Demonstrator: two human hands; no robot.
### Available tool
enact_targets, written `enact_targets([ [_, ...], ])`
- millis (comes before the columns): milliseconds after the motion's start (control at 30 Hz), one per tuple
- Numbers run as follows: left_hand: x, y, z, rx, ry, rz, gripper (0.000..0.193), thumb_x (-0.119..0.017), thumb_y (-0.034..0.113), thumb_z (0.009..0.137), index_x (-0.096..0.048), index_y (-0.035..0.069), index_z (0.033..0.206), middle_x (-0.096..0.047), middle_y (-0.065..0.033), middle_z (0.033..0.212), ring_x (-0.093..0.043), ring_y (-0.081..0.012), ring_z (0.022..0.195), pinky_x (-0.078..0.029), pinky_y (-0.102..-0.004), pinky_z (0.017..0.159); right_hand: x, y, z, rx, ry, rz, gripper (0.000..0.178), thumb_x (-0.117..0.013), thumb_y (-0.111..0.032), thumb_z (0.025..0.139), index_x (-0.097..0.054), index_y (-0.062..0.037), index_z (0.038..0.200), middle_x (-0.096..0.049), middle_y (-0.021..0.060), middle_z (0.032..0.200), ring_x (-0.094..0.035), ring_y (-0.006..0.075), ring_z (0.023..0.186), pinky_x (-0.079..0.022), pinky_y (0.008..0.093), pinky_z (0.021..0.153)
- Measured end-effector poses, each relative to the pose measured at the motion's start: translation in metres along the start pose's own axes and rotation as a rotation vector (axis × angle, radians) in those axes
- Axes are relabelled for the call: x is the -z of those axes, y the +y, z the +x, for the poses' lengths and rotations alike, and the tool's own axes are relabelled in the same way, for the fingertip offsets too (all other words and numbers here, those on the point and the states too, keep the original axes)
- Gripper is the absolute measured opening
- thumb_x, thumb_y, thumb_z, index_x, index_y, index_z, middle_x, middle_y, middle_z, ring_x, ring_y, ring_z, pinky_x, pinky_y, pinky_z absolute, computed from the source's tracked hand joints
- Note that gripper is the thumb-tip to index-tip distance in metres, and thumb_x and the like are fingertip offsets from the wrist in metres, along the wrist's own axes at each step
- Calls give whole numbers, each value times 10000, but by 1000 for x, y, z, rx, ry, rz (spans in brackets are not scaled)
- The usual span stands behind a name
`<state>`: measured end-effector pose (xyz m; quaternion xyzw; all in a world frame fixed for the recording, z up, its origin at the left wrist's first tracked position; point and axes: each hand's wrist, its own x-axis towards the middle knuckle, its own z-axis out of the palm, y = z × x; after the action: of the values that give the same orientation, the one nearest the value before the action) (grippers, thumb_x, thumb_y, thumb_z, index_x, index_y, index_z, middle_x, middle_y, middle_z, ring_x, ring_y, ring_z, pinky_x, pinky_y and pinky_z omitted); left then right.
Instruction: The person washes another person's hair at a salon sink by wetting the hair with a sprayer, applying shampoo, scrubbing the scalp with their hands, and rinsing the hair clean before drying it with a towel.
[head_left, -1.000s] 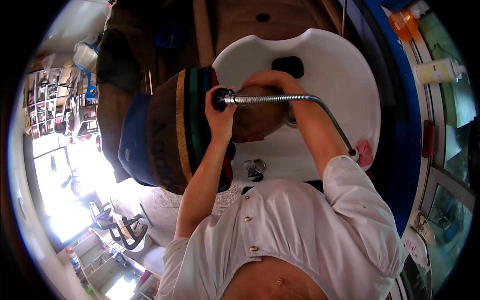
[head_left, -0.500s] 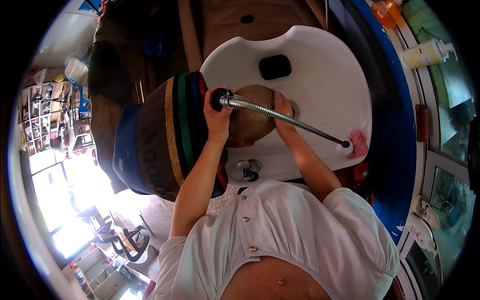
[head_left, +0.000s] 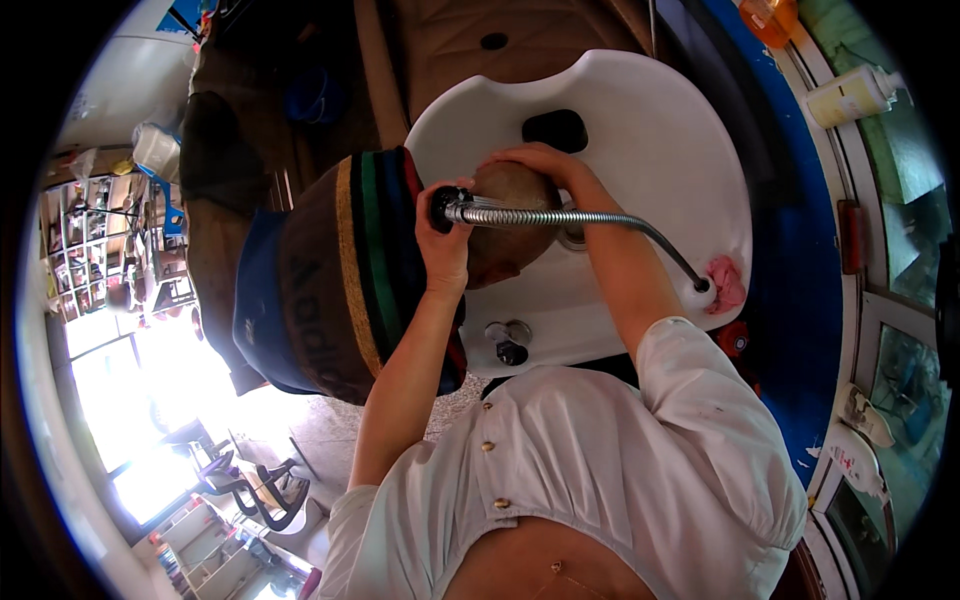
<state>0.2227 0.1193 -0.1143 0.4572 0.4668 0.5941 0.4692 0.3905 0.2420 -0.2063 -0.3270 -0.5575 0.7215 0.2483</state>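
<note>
My left hand [head_left: 440, 250] is wrapped round a black and chrome shower head [head_left: 446, 208] at the near-left side of a person's head [head_left: 512, 245]. From it a ribbed metal hose [head_left: 560, 216] arches over the person's head to a hole in the basin's right rim. My right hand [head_left: 543, 163] lies flat over the far side of that head, fingers extended and touching it. The head, its hair cropped very short, rests in a white wash basin [head_left: 670, 130]. A brown and blue striped cloth [head_left: 330, 280] covers the person's shoulders. Any water spray is hard to make out.
A black and chrome tap lever [head_left: 511, 345] sits on the basin's near side. A crumpled pink cloth [head_left: 727, 282] lies on the right rim by the hose. Beyond stand a pump bottle [head_left: 848, 97] and an orange bottle [head_left: 770, 20] along the window ledge.
My right hand has moved from the right side of the person's head to its far side. The hose now bows upward more. My left hand keeps its grip on the shower head.
</note>
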Motion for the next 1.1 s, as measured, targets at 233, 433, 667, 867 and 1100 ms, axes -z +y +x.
enact_targets([
  [233, -7, -8, 3, 47, -19, -11, 340, -664, 76, 783, -498, 40, 1078, -601, -117, 1076, -557, -198, 1057, -424, -308, 943, -79, 117, -69, -132, 700, -220, 375, -493, -251, 931, -516, -26, 1230, -568, 96, 1174, -530, 182, 1094, -417, 319, 949],
  [433, -9, -4, 4, 49, -36, -67, 361, -679, 76, 781, -493, 37, 1088, -591, -114, 1082, -560, -203, 1050, -425, -320, 949, -105, 36, -86, 179, 1075, 445, 352, -387, -233, 970, -498, -34, 1240, -508, 131, 1274, -467, 264, 1199, -379, 364, 995],
  [667, -7, -1, 5, 81, -1, -60, 418, -725, 133, 783, -482, 38, 1109, -587, -110, 1116, -542, -204, 1082, -404, -334, 978, -139, -33, -71, 289, 694, -1351, 489, -494, -314, 873, -468, -95, 1310, -404, 112, 1385, -351, 275, 1303, -275, 492, 1055],
  [867, -9, -1, 1, -37, 71, 59, 367, -695, 168, 815, -500, 37, 1097, -595, -120, 1085, -532, -225, 1093, -301, -362, 1071, -53, -84, 5, -203, -132, -956, 336, -508, -255, 860, -634, -75, 1113, -578, 105, 1191, -513, 244, 1146, -393, 348, 973],
  [1100, -3, -9, 6, 58, 12, -35, 422, -731, 104, 771, -480, 37, 1103, -585, -135, 1111, -558, -209, 1069, -405, -333, 981, -2, 46, -26, -254, 234, 574, 340, -482, -280, 921, -595, -75, 1169, -596, 81, 1166, -562, 219, 1075, -452, 366, 912],
])
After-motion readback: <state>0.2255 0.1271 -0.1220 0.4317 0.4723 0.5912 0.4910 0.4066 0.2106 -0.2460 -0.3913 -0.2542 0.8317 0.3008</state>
